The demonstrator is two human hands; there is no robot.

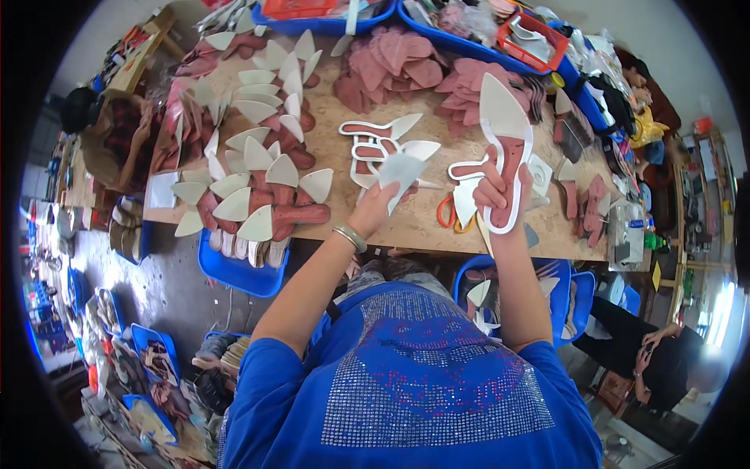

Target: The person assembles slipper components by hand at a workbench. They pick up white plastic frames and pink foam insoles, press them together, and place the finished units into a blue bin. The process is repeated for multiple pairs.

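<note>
My right hand (497, 187) is closed round a reddish-brown insole-like shoe piece (509, 153) with a white border and a broad, pale pointed toe, held upright above the table. In my left hand (375, 209), fingers pinch a thin pale-grey pointed piece (404, 167). Beyond that hand, several white-edged shoe pieces (369, 130) lie overlapping on the wooden table (320, 207). Near my right hand rest scissors with orange handles (444, 213) and another white-edged piece (469, 169), partly hidden behind the held one.
Rows of reddish pieces with pale tips (258, 156) cover the table's left side. Stacks of reddish pieces (391, 66) stand at the back. Blue bins (242, 273) sit below the front edge. Other people (117, 144) are at the far left and right.
</note>
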